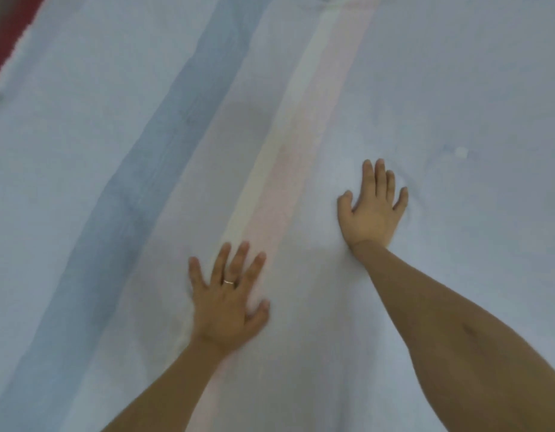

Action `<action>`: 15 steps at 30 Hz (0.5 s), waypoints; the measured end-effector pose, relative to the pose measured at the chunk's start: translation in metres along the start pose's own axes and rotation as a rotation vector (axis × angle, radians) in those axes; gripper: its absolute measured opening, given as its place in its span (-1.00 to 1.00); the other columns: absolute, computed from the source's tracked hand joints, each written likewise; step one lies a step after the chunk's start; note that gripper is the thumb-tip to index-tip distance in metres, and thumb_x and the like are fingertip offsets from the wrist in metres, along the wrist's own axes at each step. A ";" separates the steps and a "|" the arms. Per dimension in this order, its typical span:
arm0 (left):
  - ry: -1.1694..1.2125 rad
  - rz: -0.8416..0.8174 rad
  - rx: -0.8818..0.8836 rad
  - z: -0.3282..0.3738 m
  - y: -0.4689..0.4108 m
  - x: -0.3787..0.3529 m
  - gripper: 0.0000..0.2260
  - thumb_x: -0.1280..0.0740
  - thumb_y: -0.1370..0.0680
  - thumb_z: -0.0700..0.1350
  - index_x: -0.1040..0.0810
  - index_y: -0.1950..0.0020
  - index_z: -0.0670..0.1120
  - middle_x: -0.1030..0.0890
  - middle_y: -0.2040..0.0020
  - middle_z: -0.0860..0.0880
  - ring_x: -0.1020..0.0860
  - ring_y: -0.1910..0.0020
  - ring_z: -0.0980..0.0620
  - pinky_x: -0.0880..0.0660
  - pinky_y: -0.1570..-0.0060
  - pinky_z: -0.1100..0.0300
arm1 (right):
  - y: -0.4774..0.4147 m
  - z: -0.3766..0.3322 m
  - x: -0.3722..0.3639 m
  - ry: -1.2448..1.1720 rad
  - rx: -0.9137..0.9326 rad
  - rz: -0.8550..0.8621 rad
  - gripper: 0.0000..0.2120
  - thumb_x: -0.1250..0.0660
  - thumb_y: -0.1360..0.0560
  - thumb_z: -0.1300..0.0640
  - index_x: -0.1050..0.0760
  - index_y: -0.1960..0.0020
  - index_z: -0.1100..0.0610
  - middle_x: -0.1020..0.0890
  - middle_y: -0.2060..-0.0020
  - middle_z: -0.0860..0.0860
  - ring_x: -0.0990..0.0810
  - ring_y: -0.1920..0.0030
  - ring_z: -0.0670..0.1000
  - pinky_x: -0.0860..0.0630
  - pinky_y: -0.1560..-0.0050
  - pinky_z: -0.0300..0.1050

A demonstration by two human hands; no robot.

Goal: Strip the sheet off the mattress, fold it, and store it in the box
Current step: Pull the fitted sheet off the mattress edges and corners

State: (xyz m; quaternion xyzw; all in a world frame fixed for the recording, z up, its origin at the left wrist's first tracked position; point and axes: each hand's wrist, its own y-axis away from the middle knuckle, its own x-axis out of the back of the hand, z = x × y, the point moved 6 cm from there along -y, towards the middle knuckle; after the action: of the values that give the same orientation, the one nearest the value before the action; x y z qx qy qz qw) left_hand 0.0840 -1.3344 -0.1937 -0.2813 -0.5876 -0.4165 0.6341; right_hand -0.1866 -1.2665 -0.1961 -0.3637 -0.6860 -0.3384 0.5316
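Observation:
A pale blue sheet with a darker blue stripe and a pink and yellow stripe fills almost the whole view, lying flat. My left hand presses flat on it near the pink stripe, fingers spread, a ring on one finger. My right hand lies flat on the plain blue part farther up and to the right, fingers straight. Neither hand holds any fabric. The mattress and the box are not in view.
A red surface shows past the sheet's edge at the top left corner. A small round bump sits in the sheet to the right of my right hand.

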 end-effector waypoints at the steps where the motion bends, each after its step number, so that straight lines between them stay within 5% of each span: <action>1: -0.012 0.019 0.006 -0.001 0.004 -0.003 -0.32 -0.19 -0.37 0.23 -0.30 -0.47 0.05 -0.25 -0.50 -0.04 -0.18 -0.48 -0.13 0.03 -0.32 -0.41 | 0.001 0.001 -0.002 0.001 0.009 0.013 -0.36 0.02 -0.48 -0.13 -0.10 -0.54 0.02 -0.12 -0.53 0.00 -0.07 -0.52 0.04 0.14 -0.49 0.13; 10: 0.012 0.108 0.030 -0.006 0.002 -0.004 -0.34 -0.17 -0.39 0.21 -0.30 -0.47 0.03 -0.28 -0.49 -0.02 -0.19 -0.48 -0.09 0.07 -0.36 -0.37 | 0.000 0.003 -0.006 0.000 0.030 0.045 -0.38 0.01 -0.53 -0.15 -0.05 -0.55 0.02 -0.09 -0.54 0.00 -0.03 -0.53 0.05 0.14 -0.49 0.15; 15: 0.038 0.126 0.025 -0.009 0.003 -0.003 -0.34 -0.16 -0.39 0.21 -0.32 -0.46 0.01 -0.30 -0.48 -0.03 -0.20 -0.47 -0.10 0.06 -0.36 -0.37 | 0.090 -0.017 -0.016 -0.070 0.081 -0.047 -0.36 0.08 -0.51 -0.17 -0.03 -0.56 -0.02 -0.06 -0.54 0.01 -0.03 -0.53 0.06 0.16 -0.47 0.23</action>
State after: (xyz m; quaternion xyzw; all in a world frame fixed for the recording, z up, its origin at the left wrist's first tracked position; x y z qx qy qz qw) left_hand 0.0914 -1.3398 -0.1973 -0.3020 -0.5616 -0.3737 0.6736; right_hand -0.0979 -1.2378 -0.2016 -0.3372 -0.7258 -0.3097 0.5134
